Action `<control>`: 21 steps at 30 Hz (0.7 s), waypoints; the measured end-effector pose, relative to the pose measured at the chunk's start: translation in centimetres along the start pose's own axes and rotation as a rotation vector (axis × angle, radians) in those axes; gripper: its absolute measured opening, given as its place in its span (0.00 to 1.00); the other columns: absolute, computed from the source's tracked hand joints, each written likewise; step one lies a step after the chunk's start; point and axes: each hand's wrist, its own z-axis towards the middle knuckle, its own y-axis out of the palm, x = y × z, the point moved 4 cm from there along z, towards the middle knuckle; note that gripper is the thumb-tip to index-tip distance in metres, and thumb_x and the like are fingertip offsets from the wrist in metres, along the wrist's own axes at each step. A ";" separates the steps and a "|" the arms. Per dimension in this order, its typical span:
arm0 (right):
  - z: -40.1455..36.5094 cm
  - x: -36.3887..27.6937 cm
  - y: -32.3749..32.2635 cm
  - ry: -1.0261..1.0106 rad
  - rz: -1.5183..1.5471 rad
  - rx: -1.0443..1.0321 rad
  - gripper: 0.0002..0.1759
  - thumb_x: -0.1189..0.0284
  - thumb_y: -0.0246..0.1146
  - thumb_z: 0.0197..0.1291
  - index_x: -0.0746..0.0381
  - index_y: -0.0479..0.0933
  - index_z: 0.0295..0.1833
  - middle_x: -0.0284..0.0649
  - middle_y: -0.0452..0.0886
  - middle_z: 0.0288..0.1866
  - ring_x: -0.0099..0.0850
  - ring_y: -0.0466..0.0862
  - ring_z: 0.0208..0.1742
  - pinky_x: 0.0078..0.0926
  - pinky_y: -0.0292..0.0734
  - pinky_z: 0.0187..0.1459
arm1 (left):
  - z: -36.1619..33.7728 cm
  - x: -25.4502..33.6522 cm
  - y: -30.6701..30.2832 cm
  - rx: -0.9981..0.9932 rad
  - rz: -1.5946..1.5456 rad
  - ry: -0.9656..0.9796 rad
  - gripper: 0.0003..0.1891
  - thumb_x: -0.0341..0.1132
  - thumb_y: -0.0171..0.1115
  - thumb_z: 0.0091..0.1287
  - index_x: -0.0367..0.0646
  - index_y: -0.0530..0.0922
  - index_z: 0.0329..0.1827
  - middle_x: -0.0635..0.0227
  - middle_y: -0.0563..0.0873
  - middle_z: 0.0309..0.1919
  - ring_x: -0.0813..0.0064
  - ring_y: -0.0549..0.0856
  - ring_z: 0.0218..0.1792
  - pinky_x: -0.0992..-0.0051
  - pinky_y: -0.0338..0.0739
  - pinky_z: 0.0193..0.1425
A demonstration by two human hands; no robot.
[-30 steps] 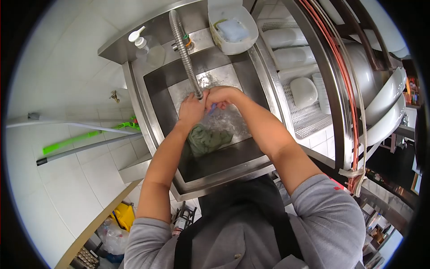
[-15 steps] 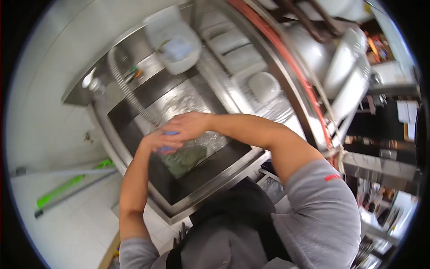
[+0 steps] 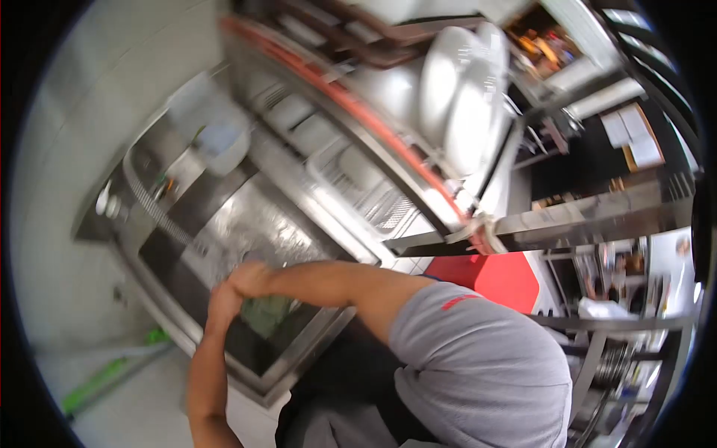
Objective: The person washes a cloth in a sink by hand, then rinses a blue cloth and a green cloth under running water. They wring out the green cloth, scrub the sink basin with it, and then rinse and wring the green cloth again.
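Note:
My right hand (image 3: 252,277) is closed and pressed against my left hand (image 3: 222,302) over the steel sink (image 3: 321,328). The left hand's fingers look curled in behind the right one. Whatever lies between the hands is hidden. Just below them, a crumpled green cloth (image 3: 265,316) lies in the sink. Beyond the hands, the bright sink bottom (image 3: 258,213) is wet and glinting. The ribbed metal hose (image 3: 146,200) bends down into the sink close to my hands.
A white tub (image 3: 216,119) with something pale blue inside stands behind the sink. A pump bottle (image 3: 108,201) is at the left corner. White plates (image 3: 459,97) stand on the right-hand rack, near a red box (image 3: 493,280). A green-marked pole (image 3: 97,384) lies at lower left.
The view has swung right, so the sink sits further left. A blue object that showed between my fingers is now out of sight. My right hand has closed more.

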 end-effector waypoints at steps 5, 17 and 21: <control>0.3 -3.9 -0.8 -0.048 0.450 0.189 0.14 0.69 0.61 0.52 0.64 0.80 0.44 0.51 0.85 0.38 0.49 0.84 0.41 0.42 0.79 0.43 | -2.1 1.7 -9.5 -0.008 0.337 0.193 0.15 0.38 0.48 0.68 0.50 0.74 0.56 0.58 0.87 0.36 0.55 0.87 0.37 0.59 0.81 0.37; -3.0 -18.6 -2.6 0.017 1.248 -0.433 0.08 0.67 0.61 0.65 0.60 0.74 0.42 0.27 0.68 0.25 0.15 0.63 0.19 0.16 0.55 0.16 | -17.5 -3.3 -17.8 0.621 0.289 0.270 0.10 0.37 0.62 0.55 0.54 0.74 0.40 0.72 0.76 0.24 0.67 0.82 0.28 0.67 0.77 0.27; 0.7 -13.5 1.0 0.128 1.209 -0.286 0.16 0.64 0.58 0.67 0.64 0.75 0.53 0.29 0.71 0.27 0.17 0.66 0.22 0.17 0.62 0.21 | -27.2 -10.7 -9.0 0.667 -0.159 -0.424 0.18 0.35 0.65 0.54 0.52 0.76 0.49 0.65 0.81 0.38 0.57 0.82 0.41 0.62 0.78 0.44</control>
